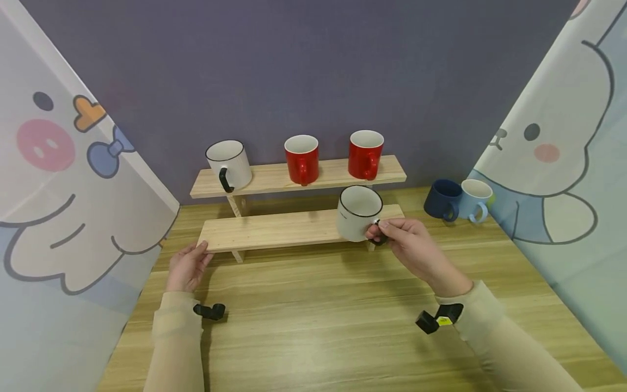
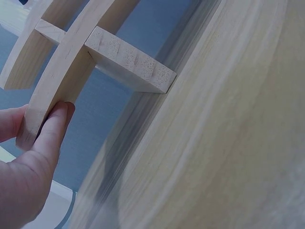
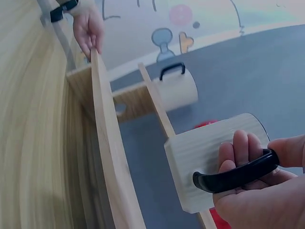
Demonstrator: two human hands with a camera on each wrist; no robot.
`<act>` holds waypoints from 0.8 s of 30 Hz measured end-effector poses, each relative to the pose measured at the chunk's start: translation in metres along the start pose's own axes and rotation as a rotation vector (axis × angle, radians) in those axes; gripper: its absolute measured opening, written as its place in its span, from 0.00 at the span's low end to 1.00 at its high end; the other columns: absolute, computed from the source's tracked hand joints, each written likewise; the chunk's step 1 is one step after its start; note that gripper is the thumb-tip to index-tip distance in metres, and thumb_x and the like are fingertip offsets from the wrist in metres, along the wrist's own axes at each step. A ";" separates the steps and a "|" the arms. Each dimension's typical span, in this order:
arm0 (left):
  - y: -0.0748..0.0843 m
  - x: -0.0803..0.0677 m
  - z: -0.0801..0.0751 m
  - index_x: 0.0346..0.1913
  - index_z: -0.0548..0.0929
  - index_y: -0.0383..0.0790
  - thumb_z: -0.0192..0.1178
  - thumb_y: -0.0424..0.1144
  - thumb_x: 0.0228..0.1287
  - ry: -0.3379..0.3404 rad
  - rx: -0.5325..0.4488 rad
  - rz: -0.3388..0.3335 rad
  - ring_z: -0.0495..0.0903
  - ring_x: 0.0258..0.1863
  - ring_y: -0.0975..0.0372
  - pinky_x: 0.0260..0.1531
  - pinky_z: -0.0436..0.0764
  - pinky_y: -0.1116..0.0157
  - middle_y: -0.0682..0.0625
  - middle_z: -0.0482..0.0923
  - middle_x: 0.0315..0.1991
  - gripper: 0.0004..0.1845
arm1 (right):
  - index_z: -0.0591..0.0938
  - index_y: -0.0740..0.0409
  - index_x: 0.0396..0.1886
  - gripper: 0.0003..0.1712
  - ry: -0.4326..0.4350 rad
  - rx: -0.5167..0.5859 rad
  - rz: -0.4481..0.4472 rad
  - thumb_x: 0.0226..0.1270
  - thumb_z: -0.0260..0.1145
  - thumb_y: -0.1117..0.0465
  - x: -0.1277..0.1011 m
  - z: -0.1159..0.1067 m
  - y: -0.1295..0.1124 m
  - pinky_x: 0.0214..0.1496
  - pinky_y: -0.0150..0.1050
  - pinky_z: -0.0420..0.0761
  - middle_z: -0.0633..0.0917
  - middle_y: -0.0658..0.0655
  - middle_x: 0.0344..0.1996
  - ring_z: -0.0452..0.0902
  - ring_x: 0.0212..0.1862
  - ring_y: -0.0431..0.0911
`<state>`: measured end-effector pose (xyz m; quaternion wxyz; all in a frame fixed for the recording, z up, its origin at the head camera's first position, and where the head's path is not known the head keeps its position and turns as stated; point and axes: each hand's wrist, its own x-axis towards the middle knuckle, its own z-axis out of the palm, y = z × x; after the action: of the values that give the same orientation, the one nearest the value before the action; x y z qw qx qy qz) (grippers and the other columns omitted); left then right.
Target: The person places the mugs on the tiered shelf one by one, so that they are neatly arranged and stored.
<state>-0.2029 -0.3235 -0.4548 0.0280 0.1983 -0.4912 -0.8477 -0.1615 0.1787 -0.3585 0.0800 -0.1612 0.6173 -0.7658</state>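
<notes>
A white mug with a black rim (image 1: 359,213) is at the right end of the lower shelf (image 1: 274,228) of a two-tier wooden rack. My right hand (image 1: 406,245) pinches its black handle (image 3: 236,176). In the right wrist view the fingers curl under the handle, with the thumb on top. I cannot tell whether the mug (image 3: 214,162) rests on the board or hovers just above it. My left hand (image 1: 188,267) holds the left end of the lower shelf (image 2: 62,81), thumb (image 2: 52,129) on its front edge.
The upper shelf (image 1: 333,171) carries a white mug with a black handle (image 1: 228,165) and two red mugs (image 1: 301,159) (image 1: 366,154). A dark blue mug (image 1: 443,199) and a light blue mug (image 1: 476,200) stand on the wooden table (image 1: 318,321) at right. Cartoon curtains flank both sides.
</notes>
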 end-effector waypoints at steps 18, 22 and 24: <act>0.000 0.000 -0.002 0.72 0.60 0.25 0.59 0.30 0.75 0.025 0.018 0.001 0.86 0.40 0.63 0.52 0.81 0.70 0.47 0.83 0.38 0.30 | 0.77 0.90 0.48 0.14 -0.083 0.082 0.080 0.77 0.56 0.75 0.039 0.098 0.039 0.53 0.37 0.82 0.88 0.56 0.34 0.83 0.44 0.44; 0.000 0.001 -0.001 0.77 0.52 0.24 0.58 0.31 0.75 0.014 0.023 0.003 0.86 0.40 0.64 0.53 0.80 0.71 0.49 0.83 0.38 0.36 | 0.79 0.88 0.49 0.14 -0.066 0.090 0.115 0.77 0.58 0.74 0.048 0.122 0.051 0.52 0.36 0.81 0.88 0.56 0.35 0.83 0.43 0.43; 0.001 0.001 0.000 0.78 0.48 0.24 0.59 0.31 0.75 0.012 0.027 0.000 0.85 0.40 0.65 0.53 0.80 0.71 0.50 0.83 0.37 0.39 | 0.80 0.86 0.48 0.14 -0.055 0.081 0.127 0.77 0.60 0.73 0.054 0.134 0.055 0.51 0.36 0.81 0.88 0.56 0.34 0.83 0.42 0.43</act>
<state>-0.2040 -0.3242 -0.4546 0.0282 0.2040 -0.5024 -0.8398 -0.1695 0.0254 -0.3786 0.1517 -0.1391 0.5923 -0.7790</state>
